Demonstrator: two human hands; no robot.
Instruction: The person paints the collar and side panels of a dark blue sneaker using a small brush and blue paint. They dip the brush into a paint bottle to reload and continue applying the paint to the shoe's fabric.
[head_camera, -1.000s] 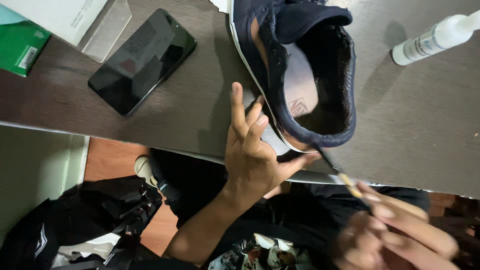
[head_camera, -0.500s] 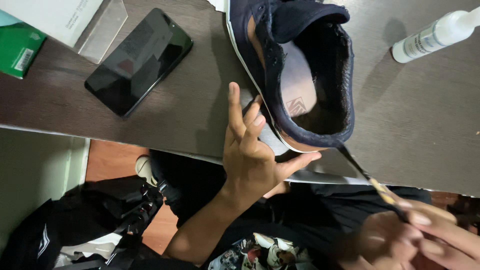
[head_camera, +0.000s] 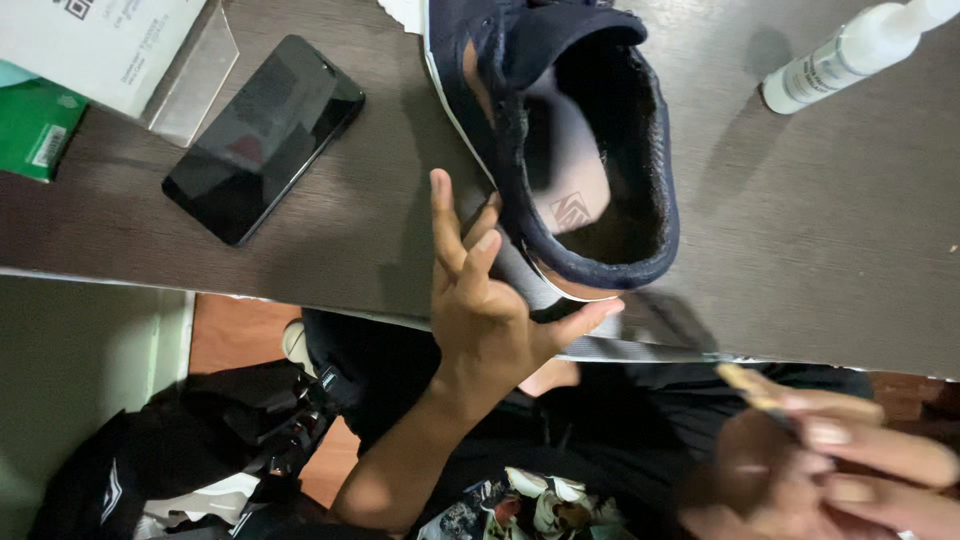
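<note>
Steadying the dark blue shoe (head_camera: 560, 150) at its heel, the left hand (head_camera: 490, 310) rests open, fingers spread against the white sole and thumb hooked under the back. The shoe lies on its side on the dark surface (head_camera: 820, 230), near its edge. The right hand (head_camera: 830, 460), blurred, has its grip closed on a thin brush (head_camera: 745, 385), now drawn back clear of the heel it reached half a second ago. Work on the heel edge looks under way; bringing the tip back calls for careful aim. A phone (head_camera: 265, 135) and white bottle (head_camera: 850, 50) lie apart.

Dark phone screen (head_camera: 263, 138) upper left; white box (head_camera: 100, 45), green packet (head_camera: 35, 125) beside; white bottle (head_camera: 850, 50) upper right.
</note>
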